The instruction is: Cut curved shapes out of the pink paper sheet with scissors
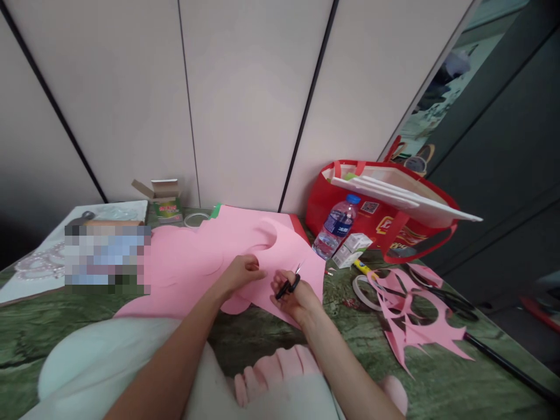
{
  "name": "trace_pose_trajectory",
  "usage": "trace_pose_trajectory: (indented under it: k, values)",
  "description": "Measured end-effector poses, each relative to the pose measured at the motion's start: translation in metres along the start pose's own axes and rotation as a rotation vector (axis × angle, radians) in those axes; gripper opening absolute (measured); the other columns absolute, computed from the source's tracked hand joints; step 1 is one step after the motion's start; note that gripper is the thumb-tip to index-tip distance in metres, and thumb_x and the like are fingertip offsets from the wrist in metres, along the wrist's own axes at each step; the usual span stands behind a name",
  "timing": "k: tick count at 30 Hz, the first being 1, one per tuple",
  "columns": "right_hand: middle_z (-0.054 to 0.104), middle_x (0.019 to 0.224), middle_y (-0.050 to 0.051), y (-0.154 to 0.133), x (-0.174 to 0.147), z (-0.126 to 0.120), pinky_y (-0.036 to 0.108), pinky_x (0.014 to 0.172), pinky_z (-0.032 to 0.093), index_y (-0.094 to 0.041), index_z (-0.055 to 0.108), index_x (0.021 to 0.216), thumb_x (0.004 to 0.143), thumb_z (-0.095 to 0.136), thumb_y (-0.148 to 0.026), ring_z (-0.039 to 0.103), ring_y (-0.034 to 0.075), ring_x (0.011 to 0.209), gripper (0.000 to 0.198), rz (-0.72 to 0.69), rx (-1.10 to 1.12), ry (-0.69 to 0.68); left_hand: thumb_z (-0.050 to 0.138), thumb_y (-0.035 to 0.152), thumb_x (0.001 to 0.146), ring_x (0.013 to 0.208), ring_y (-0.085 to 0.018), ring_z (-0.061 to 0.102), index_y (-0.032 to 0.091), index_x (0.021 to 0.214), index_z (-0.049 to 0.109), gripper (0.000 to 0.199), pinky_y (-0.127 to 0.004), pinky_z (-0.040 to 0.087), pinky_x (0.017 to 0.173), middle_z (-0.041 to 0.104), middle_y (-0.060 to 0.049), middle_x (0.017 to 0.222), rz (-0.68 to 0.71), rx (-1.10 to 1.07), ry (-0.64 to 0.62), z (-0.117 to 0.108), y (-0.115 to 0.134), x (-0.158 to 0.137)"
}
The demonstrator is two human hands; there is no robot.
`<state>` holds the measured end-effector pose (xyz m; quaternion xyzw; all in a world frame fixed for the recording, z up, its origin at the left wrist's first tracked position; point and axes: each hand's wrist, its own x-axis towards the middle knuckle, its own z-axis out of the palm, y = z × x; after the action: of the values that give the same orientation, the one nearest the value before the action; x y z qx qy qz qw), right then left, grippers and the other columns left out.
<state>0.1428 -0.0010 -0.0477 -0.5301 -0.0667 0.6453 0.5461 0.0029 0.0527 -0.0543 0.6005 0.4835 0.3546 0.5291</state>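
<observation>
My right hand is turned palm up, its fingers curled around small scissors with black handles; the thin blades point up and away. My left hand is just to the left, over the pink paper. Its fingers are bent inward, and whatever they may hold is hidden. A curved cut edge and a curling flap show in the paper beyond this hand. More pink paper with rounded, scalloped edges spreads to the left. The scissors are apart from the paper edge.
Pink paper scraps and a roll of tape lie on the right. Behind them stand a water bottle, a small white box and a red bag with white boards. An open green box is at back left.
</observation>
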Motion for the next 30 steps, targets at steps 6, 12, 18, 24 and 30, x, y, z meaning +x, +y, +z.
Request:
trace_pose_trajectory:
  k: [6, 12, 18, 24, 30]
  values:
    - [0.063, 0.062, -0.005, 0.003, -0.004, 0.000, 0.025, 0.059, 0.041, -0.019, 0.059, 0.080, 0.063, 0.075, -0.027, 0.059, 0.012, 0.060, 0.025, -0.206, -0.019, -0.026, 0.064, 0.009, 0.048, 0.041, -0.008, 0.030, 0.019, 0.034, 0.035, 0.034, -0.024, 0.016, 0.043, 0.030, 0.008, 0.038, 0.101, 0.128, 0.063, 0.003, -0.002, 0.000]
    - [0.059, 0.055, -0.006, 0.007, -0.020, 0.003, 0.024, 0.055, 0.040, -0.020, 0.056, 0.085, 0.062, 0.078, -0.038, 0.055, 0.012, 0.053, 0.037, -0.725, -0.251, -0.268, 0.057, 0.031, 0.071, 0.035, -0.012, 0.049, 0.018, 0.057, 0.050, 0.020, -0.022, 0.032, 0.032, 0.051, 0.004, 0.049, 0.186, -0.007, 0.232, -0.004, 0.027, -0.015]
    - [0.063, 0.063, -0.003, 0.008, -0.027, 0.001, 0.024, 0.057, 0.044, -0.019, 0.062, 0.079, 0.046, 0.087, -0.026, 0.056, 0.012, 0.058, 0.042, -0.490, -0.395, -0.484, 0.055, 0.032, 0.079, 0.029, -0.008, 0.042, 0.019, 0.075, 0.047, 0.016, -0.018, 0.031, 0.031, 0.050, 0.007, 0.041, 0.319, -0.307, 0.466, -0.017, 0.051, -0.025]
    - [0.068, 0.085, 0.002, 0.005, -0.033, 0.000, 0.030, 0.071, 0.048, -0.022, 0.065, 0.093, 0.046, 0.088, -0.025, 0.062, 0.019, 0.080, 0.052, -0.409, -0.457, -0.616, 0.058, 0.031, 0.078, 0.027, -0.007, 0.039, 0.020, 0.071, 0.044, 0.019, -0.014, 0.025, 0.029, 0.043, 0.010, 0.036, 0.344, -0.428, 0.388, -0.018, 0.059, -0.031]
    - [0.064, 0.064, -0.002, 0.011, -0.021, -0.001, 0.027, 0.061, 0.043, -0.017, 0.065, 0.089, 0.059, 0.080, -0.040, 0.059, 0.014, 0.060, 0.041, -0.434, -0.429, -0.530, 0.061, 0.030, 0.076, 0.026, -0.002, 0.028, 0.022, 0.059, 0.028, 0.038, -0.014, 0.017, 0.026, 0.025, 0.013, 0.043, 0.135, -0.149, 0.465, -0.016, 0.048, -0.025]
